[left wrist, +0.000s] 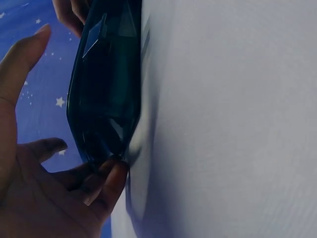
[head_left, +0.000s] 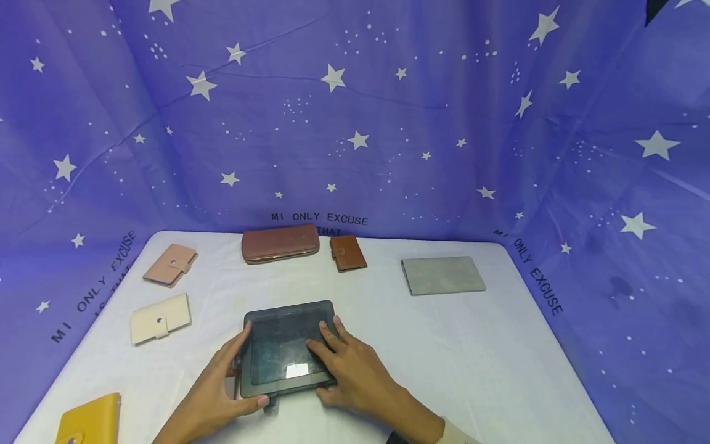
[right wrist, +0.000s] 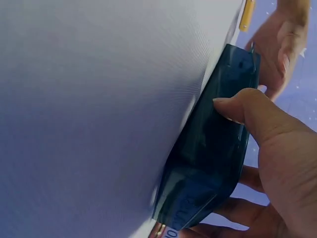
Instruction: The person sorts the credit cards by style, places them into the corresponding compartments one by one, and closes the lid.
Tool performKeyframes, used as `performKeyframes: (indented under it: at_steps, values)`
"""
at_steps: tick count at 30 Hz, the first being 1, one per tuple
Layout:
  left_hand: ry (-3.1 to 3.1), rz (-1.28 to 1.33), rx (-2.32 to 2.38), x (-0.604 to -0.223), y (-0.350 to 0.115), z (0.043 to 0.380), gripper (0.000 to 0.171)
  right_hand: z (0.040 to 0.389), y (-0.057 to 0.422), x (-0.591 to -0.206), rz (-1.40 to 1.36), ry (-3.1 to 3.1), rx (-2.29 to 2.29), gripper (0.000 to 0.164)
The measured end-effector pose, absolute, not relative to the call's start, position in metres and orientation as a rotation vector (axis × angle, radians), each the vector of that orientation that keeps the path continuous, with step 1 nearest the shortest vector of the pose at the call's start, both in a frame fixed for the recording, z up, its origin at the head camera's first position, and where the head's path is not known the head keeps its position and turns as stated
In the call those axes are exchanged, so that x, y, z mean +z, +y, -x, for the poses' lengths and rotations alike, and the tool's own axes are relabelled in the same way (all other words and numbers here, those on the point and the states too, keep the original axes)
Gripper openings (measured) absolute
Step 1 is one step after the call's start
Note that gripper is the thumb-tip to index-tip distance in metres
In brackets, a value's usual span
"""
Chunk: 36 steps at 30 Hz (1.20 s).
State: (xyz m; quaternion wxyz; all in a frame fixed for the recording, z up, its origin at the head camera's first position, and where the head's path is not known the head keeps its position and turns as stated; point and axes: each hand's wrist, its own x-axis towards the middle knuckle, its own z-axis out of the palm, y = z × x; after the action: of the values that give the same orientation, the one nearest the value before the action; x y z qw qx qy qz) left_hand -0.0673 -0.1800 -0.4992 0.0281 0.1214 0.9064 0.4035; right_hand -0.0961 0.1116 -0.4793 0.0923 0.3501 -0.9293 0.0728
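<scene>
A dark blue-green, see-through plastic box (head_left: 285, 345) with a framed lid and a small latch at its front lies on the white table, between both hands. My left hand (head_left: 213, 382) is at the box's left side; in the left wrist view its fingers (left wrist: 111, 183) touch the end of the box low down, while the thumb stands apart from it. My right hand (head_left: 357, 373) holds the box at its right side. Its fingers spread over the lid, and in the right wrist view the thumb (right wrist: 230, 107) presses the box's side wall (right wrist: 208, 144).
Behind the box lie a maroon zip wallet (head_left: 280, 243), a small brown wallet (head_left: 348, 253) and a grey wallet (head_left: 444, 275). On the left are pink (head_left: 169, 264), cream (head_left: 161, 319) and yellow (head_left: 91, 422) snap wallets. A purple star-printed cloth (head_left: 355, 123) hangs round the table (head_left: 499, 370).
</scene>
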Motion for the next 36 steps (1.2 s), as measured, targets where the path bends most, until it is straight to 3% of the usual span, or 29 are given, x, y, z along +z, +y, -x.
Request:
performKeyframes:
  at_steps: [8, 17, 25, 30, 36]
  values:
    - [3.016, -0.451, 0.847, -0.495, -0.162, 0.071, 0.123, 0.098, 0.120, -0.478, -0.997, -2.820, 0.351, 0.087]
    - [3.323, -0.732, 0.301, -0.490, -0.152, 0.084, 0.119, 0.095, 0.123, -0.480, -0.940, -2.817, 0.375, 0.087]
    - [3.281, -0.708, 0.391, -0.493, -0.163, 0.085, 0.121, 0.095, 0.130, -0.478, -0.921, -2.839, 0.544, 0.085]
    - [3.312, -0.632, 0.471, -0.482, -0.184, 0.088, 0.124, 0.101, 0.170, -0.473, -0.683, -2.795, 0.541, 0.084]
    - [3.508, -0.525, 0.294, -0.456, -0.210, 0.101, 0.110, 0.112, 0.265, -0.459, -0.278, -2.755, 0.192, 0.089]
